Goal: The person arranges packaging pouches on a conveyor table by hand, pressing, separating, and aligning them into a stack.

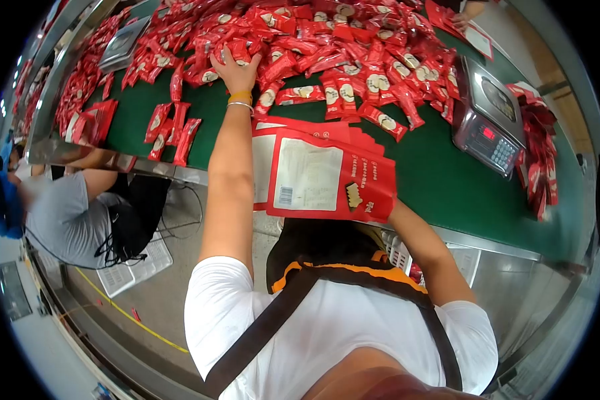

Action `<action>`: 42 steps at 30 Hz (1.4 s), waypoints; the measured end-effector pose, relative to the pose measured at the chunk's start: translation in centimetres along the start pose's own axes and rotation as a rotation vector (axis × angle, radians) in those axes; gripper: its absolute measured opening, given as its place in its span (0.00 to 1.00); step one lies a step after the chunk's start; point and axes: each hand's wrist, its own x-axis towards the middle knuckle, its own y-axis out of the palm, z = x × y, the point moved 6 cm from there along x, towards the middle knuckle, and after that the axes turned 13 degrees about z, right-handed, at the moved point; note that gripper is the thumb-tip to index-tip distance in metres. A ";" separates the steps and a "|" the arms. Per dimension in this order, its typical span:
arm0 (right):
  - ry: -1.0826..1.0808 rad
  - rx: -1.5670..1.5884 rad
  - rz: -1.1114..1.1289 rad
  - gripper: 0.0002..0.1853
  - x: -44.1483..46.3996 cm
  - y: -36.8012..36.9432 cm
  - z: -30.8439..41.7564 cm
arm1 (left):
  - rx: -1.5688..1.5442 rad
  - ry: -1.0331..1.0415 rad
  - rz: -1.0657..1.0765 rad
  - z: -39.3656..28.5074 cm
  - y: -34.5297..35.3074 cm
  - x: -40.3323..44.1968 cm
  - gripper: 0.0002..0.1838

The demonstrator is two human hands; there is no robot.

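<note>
My left hand (235,72) reaches into the heap of small red wrapped snack packets (353,57), fingers and thumb curved around several of them. A yellow band and a pale bracelet circle that wrist. At the near edge of the table, my right hand (396,211) grips the lower right corner of a flat red pouch (373,175); its fingers are hidden behind it. The pouch has a large pale panel with a barcode. More red pouches (293,124) lie fanned out beneath and behind it, on the green table surface (423,177).
To the right stands a digital scale (488,117) with a lit red display, beside more red packets (539,160). Another scale (123,45) is at the far left. A co-worker (80,213) sits at the left; another person's hand (461,20) shows at the far side.
</note>
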 end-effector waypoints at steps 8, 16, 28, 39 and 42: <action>-0.007 -0.009 -0.018 0.17 -0.3 -0.4 0.1 | 0.322 -0.563 0.233 -2.1 -2.4 3.2 0.59; -0.017 -0.021 -0.066 0.17 -1.3 -1.0 -0.4 | -0.178 0.617 0.751 -15.4 -2.2 -15.3 0.18; -0.048 -0.005 -0.047 0.16 0.5 -0.2 0.0 | -0.078 0.356 1.184 -13.6 4.0 -17.4 0.12; -0.063 0.032 -0.029 0.16 0.9 0.2 -0.3 | 0.284 0.377 0.660 -16.2 -2.5 -24.1 0.26; -0.071 0.052 -0.011 0.16 0.7 -0.5 -0.5 | 0.339 0.356 0.698 -15.2 -0.8 -25.1 0.29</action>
